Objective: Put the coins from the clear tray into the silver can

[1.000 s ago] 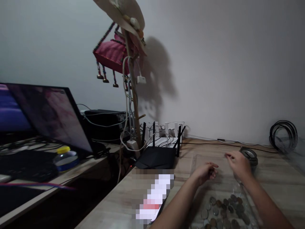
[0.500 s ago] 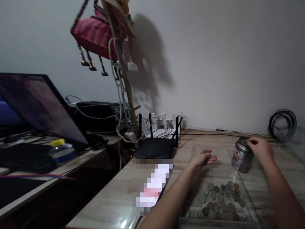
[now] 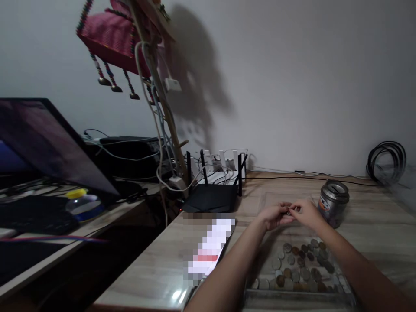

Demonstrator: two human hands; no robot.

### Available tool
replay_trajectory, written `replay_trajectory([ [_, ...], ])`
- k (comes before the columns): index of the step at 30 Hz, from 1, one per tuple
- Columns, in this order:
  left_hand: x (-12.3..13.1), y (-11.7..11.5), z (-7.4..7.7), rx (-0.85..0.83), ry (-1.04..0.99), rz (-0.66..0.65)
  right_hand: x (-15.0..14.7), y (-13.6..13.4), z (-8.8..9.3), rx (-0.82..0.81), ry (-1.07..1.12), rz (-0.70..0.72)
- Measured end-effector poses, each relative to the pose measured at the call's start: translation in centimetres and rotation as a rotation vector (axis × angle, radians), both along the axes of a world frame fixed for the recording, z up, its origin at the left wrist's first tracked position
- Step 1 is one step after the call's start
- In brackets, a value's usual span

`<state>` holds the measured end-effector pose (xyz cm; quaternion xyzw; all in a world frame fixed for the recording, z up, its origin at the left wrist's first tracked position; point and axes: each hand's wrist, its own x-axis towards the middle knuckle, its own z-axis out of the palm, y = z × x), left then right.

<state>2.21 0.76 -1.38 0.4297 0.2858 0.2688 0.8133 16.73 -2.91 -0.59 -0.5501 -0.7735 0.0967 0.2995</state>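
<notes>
The left hand [image 3: 275, 216] is turned partly palm up over the far part of a clear plastic tray [image 3: 299, 296], its thumb and fingers bent around a small piece [image 3: 289, 212] that looks like a coin. The right hand [image 3: 305, 211] comes in from the right, thumb and forefinger close together at that same spot; whether they already pinch the piece, I cannot tell, since the fingertips overlap.

For a clean pick here, the left hand does best as a steady little dish: fingers curled enough to keep anything from slipping out, thumb light so that the right fingers can get in. The right thumb and forefinger should take one piece by its rim rather than its flat face, as thin, smooth discs tend to cling together. Both hands work well low over the tray, where a dropped piece would probably land beside the loose coins [image 3: 304, 273] spread across its near part.

The metal can [image 3: 333, 206] stands upright on the tabletop [image 3: 373, 247], just right of the tray's far end and apart from the fingers. The right elbow and forearm need care not to brush the tray wall.
</notes>
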Motion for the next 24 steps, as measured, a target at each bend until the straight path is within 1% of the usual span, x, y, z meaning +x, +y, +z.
replay_trajectory([
  [3, 0.0, -0.2, 0.2, -0.025, -0.015, -0.031, 0.3, -0.1, 0.8, -0.007, 0.042, -0.017],
  [5, 0.1, -0.3, 0.4, -0.066, -0.024, -0.049, 1.4, -0.5, 2.0, 0.073, 0.043, -0.11],
  [7, 0.1, -0.2, 0.4, -0.097, -0.025, -0.05, 3.3, -0.9, 3.5, 0.23, 0.017, -0.318],
  [8, 0.1, -0.2, 0.3, -0.103, -0.023, -0.042, 4.6, -1.2, 4.1, 0.307, -0.009, -0.455],
  [9, 0.2, -0.1, 0.3, -0.105, -0.022, -0.033, 5.9, -1.3, 4.7, 0.349, -0.036, -0.596],
  [10, 0.2, 0.0, 0.2, -0.103, -0.022, -0.029, 7.4, -1.4, 5.1, 0.343, -0.058, -0.718],
  [11, 0.2, 0.0, 0.1, -0.1, -0.021, -0.03, 8.7, -1.4, 5.3, 0.29, -0.064, -0.8],
  [12, 0.2, 0.0, 0.1, -0.096, -0.021, -0.035, 9.9, -1.3, 5.4, 0.226, -0.051, -0.842],
  [14, 0.1, 0.1, 0.0, -0.085, -0.022, -0.045, 11.8, -0.9, 5.3, 0.12, 0.009, -0.824],
  [16, 0.1, 0.1, -0.1, -0.075, -0.028, -0.048, 12.6, -0.5, 5.0, 0.085, 0.053, -0.779],
  [20, -0.1, 0.1, 0.0, -0.083, -0.07, -0.055, 12.3, -0.3, 4.8, 0.073, 0.008, -0.768],
  [21, -0.1, 0.1, 0.1, -0.091, -0.092, -0.06, 12.0, -0.5, 4.9, 0.113, -0.025, -0.768],
  [22, -0.2, 0.1, 0.1, -0.101, -0.117, -0.064, 11.4, -0.7, 5.0, 0.187, -0.064, -0.776],
  [24, -0.3, 0.2, 0.3, -0.123, -0.165, -0.064, 9.9, -1.1, 5.2, 0.384, -0.14, -0.771],
])
